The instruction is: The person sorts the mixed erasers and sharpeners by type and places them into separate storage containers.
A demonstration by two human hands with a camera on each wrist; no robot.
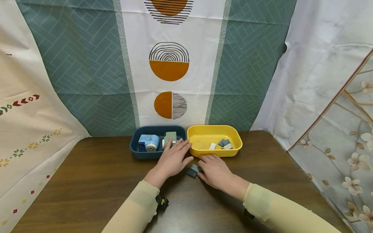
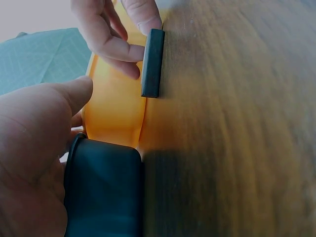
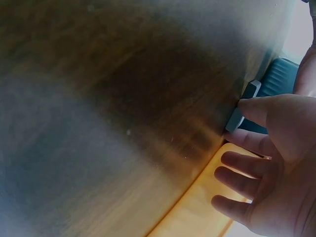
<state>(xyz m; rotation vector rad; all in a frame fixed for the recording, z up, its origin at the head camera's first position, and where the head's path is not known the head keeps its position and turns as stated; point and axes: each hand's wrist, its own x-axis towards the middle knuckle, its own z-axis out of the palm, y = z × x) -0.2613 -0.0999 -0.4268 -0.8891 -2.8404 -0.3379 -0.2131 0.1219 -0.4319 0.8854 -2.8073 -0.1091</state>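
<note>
My right hand [image 1: 215,170] is low over the table in front of the yellow bin, its thumb and forefinger pinching at a small grey block [image 1: 195,168]. Against that lies a dark grey rectangular block [image 1: 191,173]; in the left wrist view a dark block [image 2: 153,63] stands by the right hand's fingertips. The left hand [image 1: 175,160] reaches over the near corner of the blue bin [image 1: 145,156], its fingers extended toward the yellow bin's rim [image 1: 214,153]. Nothing is held in the left hand. In the right wrist view the thumb overlaps the grey block [image 3: 236,118].
Inside the blue bin sit a light blue device [image 1: 150,139] with a white round part and a grey-green one [image 1: 170,136]. The yellow bin holds several small white and grey blocks [image 1: 224,142]. Patterned cloths hang behind the brown table [image 1: 87,181] and at both sides.
</note>
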